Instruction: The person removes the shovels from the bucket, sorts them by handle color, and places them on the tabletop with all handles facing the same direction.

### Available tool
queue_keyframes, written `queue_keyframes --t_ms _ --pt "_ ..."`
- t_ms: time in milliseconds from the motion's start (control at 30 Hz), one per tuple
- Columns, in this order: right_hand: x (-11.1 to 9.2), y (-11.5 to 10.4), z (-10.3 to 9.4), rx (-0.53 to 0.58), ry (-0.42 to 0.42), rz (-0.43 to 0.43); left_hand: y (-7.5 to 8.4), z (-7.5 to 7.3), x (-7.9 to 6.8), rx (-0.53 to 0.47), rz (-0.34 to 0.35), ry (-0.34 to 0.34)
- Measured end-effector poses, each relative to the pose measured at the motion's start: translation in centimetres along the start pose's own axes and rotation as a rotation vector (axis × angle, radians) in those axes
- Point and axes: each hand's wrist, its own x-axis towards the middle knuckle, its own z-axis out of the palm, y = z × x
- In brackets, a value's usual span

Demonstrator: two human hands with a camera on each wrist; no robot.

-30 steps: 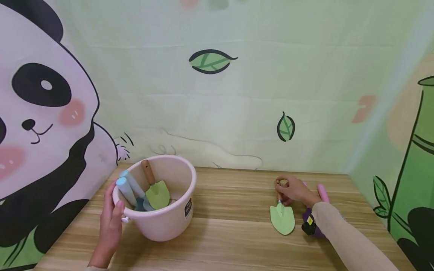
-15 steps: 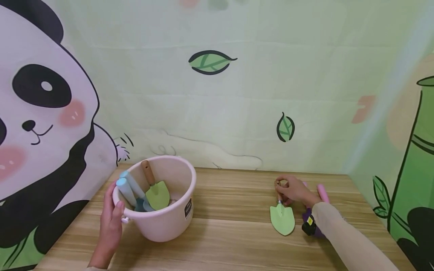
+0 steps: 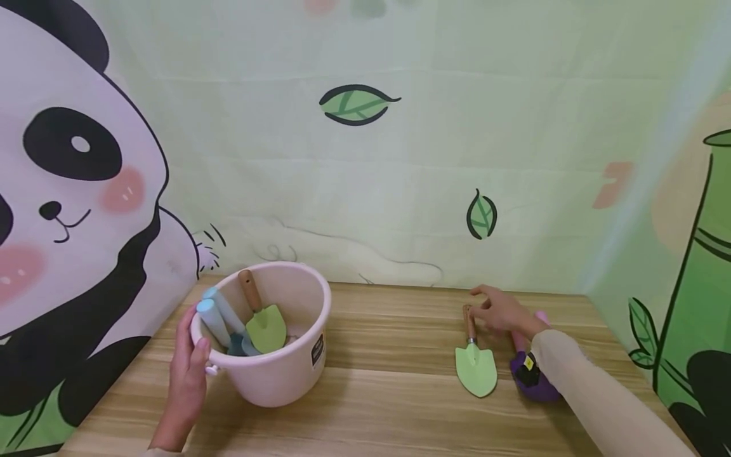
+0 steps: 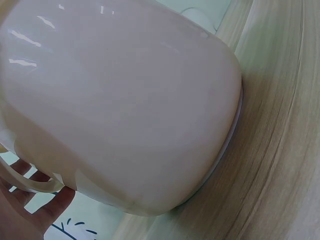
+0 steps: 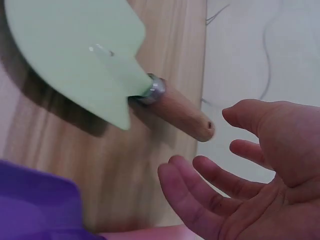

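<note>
My left hand (image 3: 187, 374) grips the left rim of a pale pink bucket (image 3: 274, 381), its thumb at the near side. Inside the bucket lean a green trowel (image 3: 266, 329) with a wooden handle and two blue-handled tools (image 3: 214, 322), their lower ends partly hidden. My right hand (image 3: 504, 312) hovers beside the wooden handle of a second green trowel (image 3: 476, 371) lying on the table. In the right wrist view the fingers (image 5: 225, 177) are spread, with a gap between them and the handle end, and nothing is held.
Right of the table trowel lies a purple scoop-like tool (image 3: 537, 384) with a pink handle and a black-and-yellow sticker, partly under the right sleeve (image 3: 594, 387). A second pink handle end shows behind the wrist. The wooden table (image 3: 394, 406) meets a printed cloth backdrop (image 3: 400, 209).
My right hand has let go of the trowel's wooden handle and drawn slightly up and right, fingers spreading. The trowel stays put. My left hand and the bucket have not moved.
</note>
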Motion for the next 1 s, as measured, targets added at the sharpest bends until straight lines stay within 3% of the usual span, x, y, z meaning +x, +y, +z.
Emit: queue_keyframes --t_ms 400,600,1000 --pt "-0.5 -3.4 -2.0 -0.088 0.031 -0.101 0.0 0.0 0.0 -0.011 -0.001 -0.006" --pt "0.0 -5.4 -3.2 -0.132 0.044 -0.193 0.1 0.0 0.1 0.008 -0.003 0.0" --pt "0.9 -10.3 -4.5 -0.166 0.039 -0.281 0.6 0.1 -0.1 0.057 -0.043 -0.011"
